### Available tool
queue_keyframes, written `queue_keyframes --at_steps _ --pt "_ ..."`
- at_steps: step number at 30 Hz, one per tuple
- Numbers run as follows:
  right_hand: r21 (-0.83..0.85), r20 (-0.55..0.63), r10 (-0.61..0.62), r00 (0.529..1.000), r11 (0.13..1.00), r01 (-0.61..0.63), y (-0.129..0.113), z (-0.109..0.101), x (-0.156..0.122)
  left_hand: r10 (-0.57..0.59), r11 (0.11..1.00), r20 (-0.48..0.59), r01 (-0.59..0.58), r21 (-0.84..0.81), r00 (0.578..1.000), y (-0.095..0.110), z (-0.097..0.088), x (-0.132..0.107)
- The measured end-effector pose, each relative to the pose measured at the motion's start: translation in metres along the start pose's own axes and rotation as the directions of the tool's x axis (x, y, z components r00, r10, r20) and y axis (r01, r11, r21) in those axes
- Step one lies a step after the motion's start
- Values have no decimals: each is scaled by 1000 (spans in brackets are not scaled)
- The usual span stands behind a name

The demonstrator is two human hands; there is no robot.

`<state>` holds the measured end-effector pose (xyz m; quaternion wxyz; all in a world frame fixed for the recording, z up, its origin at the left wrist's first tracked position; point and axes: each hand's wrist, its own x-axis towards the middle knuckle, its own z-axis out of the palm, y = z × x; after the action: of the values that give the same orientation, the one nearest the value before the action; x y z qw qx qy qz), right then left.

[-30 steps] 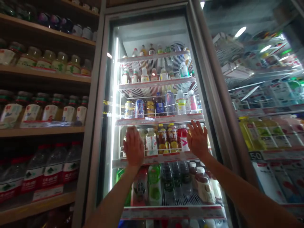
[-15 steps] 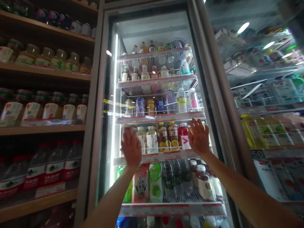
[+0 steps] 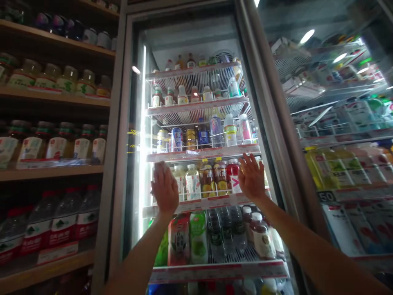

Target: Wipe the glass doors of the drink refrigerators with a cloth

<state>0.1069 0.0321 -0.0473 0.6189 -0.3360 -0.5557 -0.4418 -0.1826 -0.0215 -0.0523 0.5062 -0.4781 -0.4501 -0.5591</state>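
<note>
Over the last 1 second the left hand (image 3: pixel 165 188) had edged toward 9 o'clock against the rows of drinks, uncovering more of the pale bottle (image 3: pixel 181 178) just past its 3 o'clock edge. The right hand (image 3: pixel 251 176) had barely shifted, so the gap between the 2 had widened and no drink had been taken up. Each grip was wide, fingers straight and backs toward the camera, with no object showing in either; whether the palms touched the clear glass could not be told.

The pale bottle stood between 7 and 8 o'clock from the middle of the view, the red bottle (image 3: pixel 233 180) near 4, beside the right fingertips. Between them stood smooth, yellow-capped brown tea bottles (image 3: pixel 208 180). Toward 6 o'clock, ridged clear plastic bottles (image 3: pixel 216 233) rested on a wire shelf (image 3: pixel 233 256). Brushed-looking metal framed the refrigerator (image 3: pixel 117 135); at 8 o'clock, red-labelled water bottles (image 3: pixel 38 225) lined a wooden shelf (image 3: pixel 46 264).
</note>
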Motion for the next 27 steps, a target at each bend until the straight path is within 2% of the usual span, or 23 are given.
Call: queue_keyframes --at_steps 2,4,6,7,9,11,13,15,16,17,18,20,21,22,24,27 --pt "-4 1 -8 1000 1000 8 1 0 0 174 984 77 -171 -50 982 39 6 -10" --pt "-2 1 -21 1000 1000 21 2 -1 -1 395 916 138 -378 -130 908 75 10 -20" --pt "7 0 -33 999 999 33 3 -1 -1 509 856 138 -484 -181 850 86 9 -26" --pt "11 0 -33 999 999 33 3 -1 -1 512 854 128 -487 -183 850 80 7 -27" --pt "12 0 -27 1000 1000 27 3 -1 -1 413 907 107 -398 -136 904 49 0 -25" --pt "2 -1 -21 1000 1000 21 2 -1 -1 237 970 67 -233 -66 969 10 -6 -19" --pt "-13 -4 -18 1000 1000 18 1 0 -1 51 999 -5 -51 -17 999 -13 -7 -14" --pt "-23 -9 -20 1000 1000 20 1 1 0 -17 1000 -48 17 -11 999 -6 -3 -12" --pt "-25 -10 -23 1000 999 23 1 1 0 26 999 -32 -26 -20 999 8 1 -13" --pt "-26 -13 -27 1000 999 26 1 1 0 110 993 -5 -110 -40 994 26 5 -15" --pt "-26 -15 -30 999 999 30 2 1 0 236 970 53 -232 -71 970 47 9 -18" --pt "-21 -17 -35 999 999 35 3 0 0 453 887 110 -436 -149 885 81 15 -24" --pt "-15 -20 -35 999 999 35 3 0 0 508 857 114 -487 -172 854 91 15 -27" --pt "-8 -22 -34 999 999 34 4 0 0 527 844 105 -505 -179 843 93 15 -29" --pt "5 -19 -33 999 999 33 4 0 -1 477 874 94 -461 -152 874 76 9 -32" --pt "11 -14 -23 1000 1000 23 2 0 -1 289 955 57 -284 -79 956 19 -2 -26"
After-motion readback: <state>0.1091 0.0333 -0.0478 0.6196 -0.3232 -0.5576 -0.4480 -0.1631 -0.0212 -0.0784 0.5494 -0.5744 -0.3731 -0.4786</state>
